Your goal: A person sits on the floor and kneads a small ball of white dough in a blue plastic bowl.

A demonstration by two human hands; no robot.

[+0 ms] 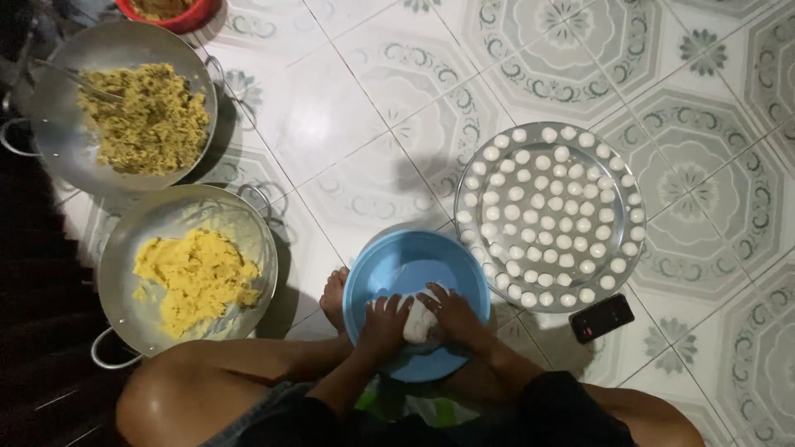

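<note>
Here I have both hands down in the blue bowl [373, 277], which sits on the tiled floor [331, 124] between my knees. My left hand [383, 324] and right hand [451, 313] are clasped around a white lump of dough [418, 324], pressing it from either side. Right of the bowl, touching its rim, lies a round tray [472, 186] filled with small white balls [546, 223]. Below the tray rests what looks like a phone [602, 317]. Left of the bowl stand two metal pans with yellow fillings [199, 277].
</note>
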